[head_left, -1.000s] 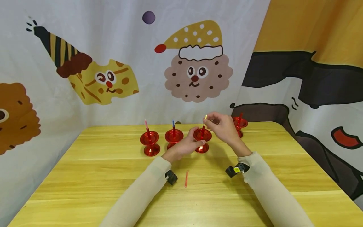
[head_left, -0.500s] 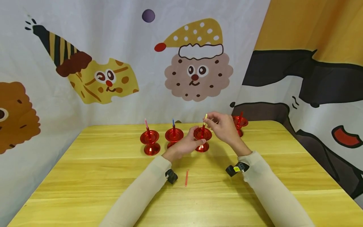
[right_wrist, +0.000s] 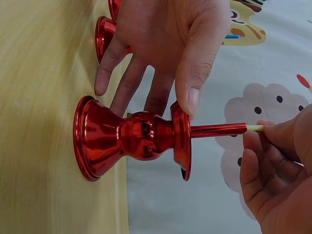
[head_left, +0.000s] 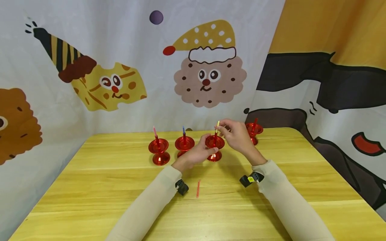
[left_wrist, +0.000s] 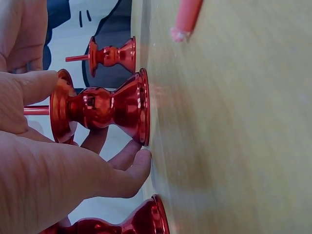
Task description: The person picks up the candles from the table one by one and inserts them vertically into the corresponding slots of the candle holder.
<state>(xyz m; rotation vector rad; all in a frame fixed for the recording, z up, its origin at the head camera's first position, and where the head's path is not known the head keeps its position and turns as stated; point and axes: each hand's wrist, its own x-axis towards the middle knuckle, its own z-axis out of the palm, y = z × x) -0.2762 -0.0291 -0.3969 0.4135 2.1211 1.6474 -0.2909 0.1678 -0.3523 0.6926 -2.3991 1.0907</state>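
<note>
My left hand [head_left: 196, 154] holds a shiny red candle holder [right_wrist: 141, 136] from the left side, thumb on the rim of its dish and fingers behind the stem. The holder stands upright on its flared base on the table. In my right hand [head_left: 237, 134] a thin yellow candle [right_wrist: 254, 127] is pinched between thumb and fingertips. Its lower end sits at the top of the holder's red tube, in line with it. The right wrist view shows only a short pale length of the candle; the fingers hide the rest.
To the left stand two like holders, one with a pink candle [head_left: 155, 131], one with a blue candle [head_left: 184, 130]. Another red holder [head_left: 254, 128], without a visible candle, is behind my right hand. A loose pinkish-red candle [head_left: 198, 189] lies on the wooden table [head_left: 120, 201].
</note>
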